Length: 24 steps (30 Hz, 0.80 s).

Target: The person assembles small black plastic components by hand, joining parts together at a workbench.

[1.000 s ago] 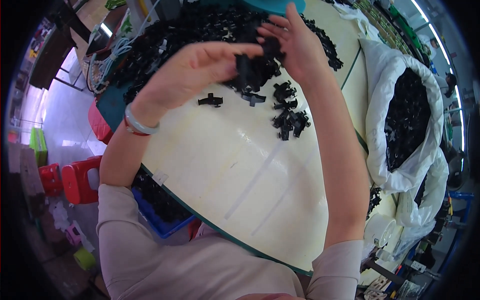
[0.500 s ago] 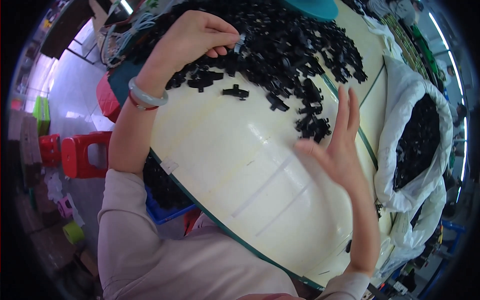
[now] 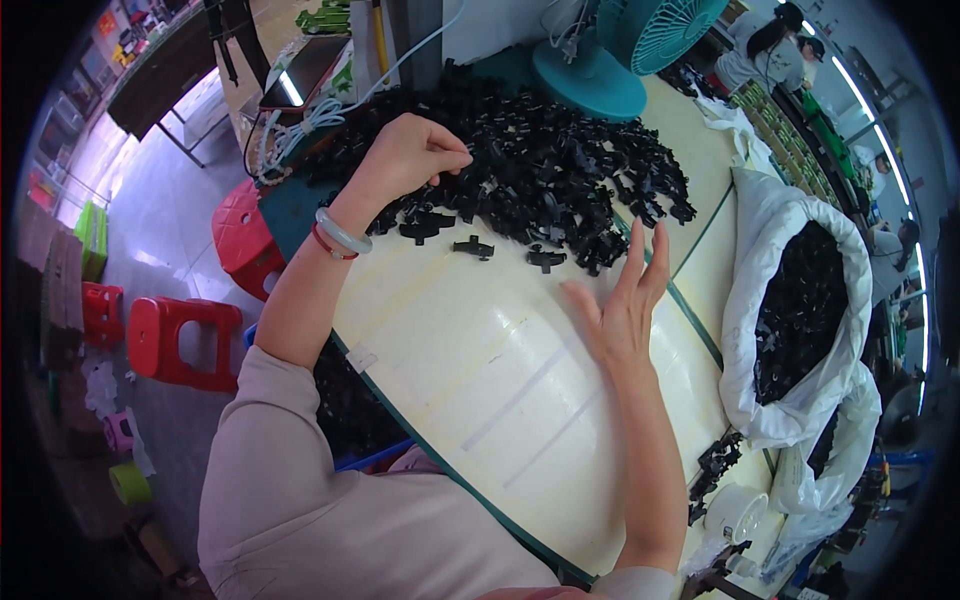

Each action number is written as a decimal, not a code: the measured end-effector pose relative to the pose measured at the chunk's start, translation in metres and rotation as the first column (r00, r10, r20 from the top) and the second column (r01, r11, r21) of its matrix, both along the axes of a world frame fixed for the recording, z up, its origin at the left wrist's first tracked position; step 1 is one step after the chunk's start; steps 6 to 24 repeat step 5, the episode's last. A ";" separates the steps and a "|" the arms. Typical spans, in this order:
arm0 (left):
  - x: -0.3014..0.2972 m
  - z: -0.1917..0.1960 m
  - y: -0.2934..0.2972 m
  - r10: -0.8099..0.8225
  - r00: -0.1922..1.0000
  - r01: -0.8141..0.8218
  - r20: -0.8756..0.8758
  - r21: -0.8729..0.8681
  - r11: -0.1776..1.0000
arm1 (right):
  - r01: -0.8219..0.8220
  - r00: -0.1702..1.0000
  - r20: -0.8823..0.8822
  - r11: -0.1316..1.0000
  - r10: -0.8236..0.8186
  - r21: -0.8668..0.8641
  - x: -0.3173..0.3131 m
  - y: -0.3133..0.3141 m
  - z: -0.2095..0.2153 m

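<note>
A large heap of small black plastic parts [image 3: 540, 165] covers the far side of the pale table. My left hand [image 3: 405, 160] hangs over the heap's left front edge, thumb and fingertips pinched together; what they hold, if anything, is too small to make out. My right hand [image 3: 622, 315] is open above the table in front of the heap, its fingers spread and nothing in it. Between the hands, one loose black part [image 3: 474, 248] and another black part [image 3: 546, 261] lie just in front of the heap.
A teal fan [image 3: 590, 80] stands behind the heap. White sacks [image 3: 738, 330] of black parts are at the right, near a clear round tub [image 3: 737, 513]. Coiled cable [image 3: 300, 130] lies far left. Red stools [image 3: 160, 340] stand on the floor. People [image 3: 765, 55] are in the far right background.
The view has tilted up, bringing the fan and the tub into sight. My right hand has drawn left, closer to the front of the heap. My left hand stays pinched.
</note>
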<state>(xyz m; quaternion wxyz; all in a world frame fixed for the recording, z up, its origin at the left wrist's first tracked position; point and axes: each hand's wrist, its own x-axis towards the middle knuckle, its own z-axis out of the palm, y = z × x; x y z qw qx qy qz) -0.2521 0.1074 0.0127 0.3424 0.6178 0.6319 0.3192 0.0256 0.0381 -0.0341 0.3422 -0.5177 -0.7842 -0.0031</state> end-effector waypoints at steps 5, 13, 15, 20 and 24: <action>0.006 0.000 0.000 0.035 0.994 -0.028 -0.104 0.072 0.997 | 0.110 0.994 0.039 0.988 -0.107 -0.109 0.020 -0.049 0.001; 0.006 0.000 0.000 0.035 0.994 -0.028 -0.104 0.072 0.997 | 0.110 0.994 0.039 0.988 -0.107 -0.109 0.020 -0.049 0.001; 0.006 0.000 0.000 0.035 0.994 -0.028 -0.104 0.072 0.997 | 0.110 0.994 0.039 0.988 -0.107 -0.109 0.020 -0.049 0.001; 0.006 0.000 0.000 0.035 0.994 -0.028 -0.104 0.072 0.997 | 0.110 0.994 0.039 0.988 -0.107 -0.109 0.020 -0.049 0.001; 0.006 0.000 0.000 0.035 0.994 -0.028 -0.104 0.072 0.997 | 0.110 0.994 0.039 0.988 -0.107 -0.109 0.020 -0.049 0.001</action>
